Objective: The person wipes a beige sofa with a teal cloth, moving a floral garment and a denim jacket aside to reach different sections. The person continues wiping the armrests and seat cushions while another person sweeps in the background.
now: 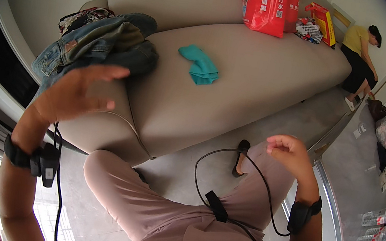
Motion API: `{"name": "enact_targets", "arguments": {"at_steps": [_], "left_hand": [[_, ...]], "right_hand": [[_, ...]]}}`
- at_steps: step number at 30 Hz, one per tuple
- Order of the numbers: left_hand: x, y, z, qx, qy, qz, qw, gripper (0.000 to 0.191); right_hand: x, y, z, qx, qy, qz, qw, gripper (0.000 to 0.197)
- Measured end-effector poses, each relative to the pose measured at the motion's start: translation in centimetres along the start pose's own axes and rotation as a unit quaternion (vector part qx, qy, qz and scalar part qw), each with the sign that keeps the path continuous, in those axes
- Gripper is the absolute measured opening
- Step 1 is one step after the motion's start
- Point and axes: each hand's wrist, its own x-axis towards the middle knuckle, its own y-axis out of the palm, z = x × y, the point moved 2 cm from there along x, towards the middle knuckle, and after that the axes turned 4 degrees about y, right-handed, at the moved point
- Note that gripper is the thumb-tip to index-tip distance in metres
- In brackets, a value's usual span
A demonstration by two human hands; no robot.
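My left hand (75,91) is raised in front of a heap of denim clothes (102,44) on the sofa's left end, its fingers apart and nothing in it. Whether it touches the denim I cannot tell. A folded teal cloth (200,66) lies on the seat of the beige sofa (195,109), to the right of that hand. My right hand (287,151) is above my right knee, its fingers loosely curled with gaps between them, holding nothing. Both wrists wear black strapped devices with cables.
Red bags (265,10) and a red and yellow package (324,23) stand at the sofa's far end, beside patterned cloth (309,31). A person (360,56) bends beyond it. A glass-like table (355,155) and plastic bottles (372,236) are at right. A cable loops over my lap.
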Motion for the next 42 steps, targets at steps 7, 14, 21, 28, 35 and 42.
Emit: {"name": "enact_targets", "arguments": {"at_steps": [7,14,21,28,35,42], "left_hand": [[-0.6,-0.6,-1.1,-0.168,-0.078,0.092,0.978,0.042],[-2.2,-12.8,8.4,-0.171,-0.067,-0.191,0.964,0.039],[-12.3,-17.9,14.6,-0.142,-0.138,-0.385,0.901,0.041],[-15.9,-16.7,13.6,-0.144,-0.146,-0.372,0.905,0.036],[-9.8,-11.8,10.6,-0.154,-0.116,-0.293,0.936,0.029],[-6.0,-12.8,10.1,-0.166,-0.08,-0.304,0.935,0.028]], "right_hand": [[1.2,2.0,-6.7,-0.336,-0.136,-0.152,0.92,0.041],[6.1,4.0,-8.4,-0.449,-0.219,-0.09,0.861,0.006],[3.8,3.9,-6.0,-0.134,0.143,0.254,0.947,0.007],[3.1,8.7,3.6,-0.207,0.082,0.317,0.922,0.018],[5.7,27.0,23.7,-0.208,-0.568,0.057,0.795,0.066],[6.2,33.6,28.3,-0.194,-0.608,-0.042,0.769,0.075]]}}
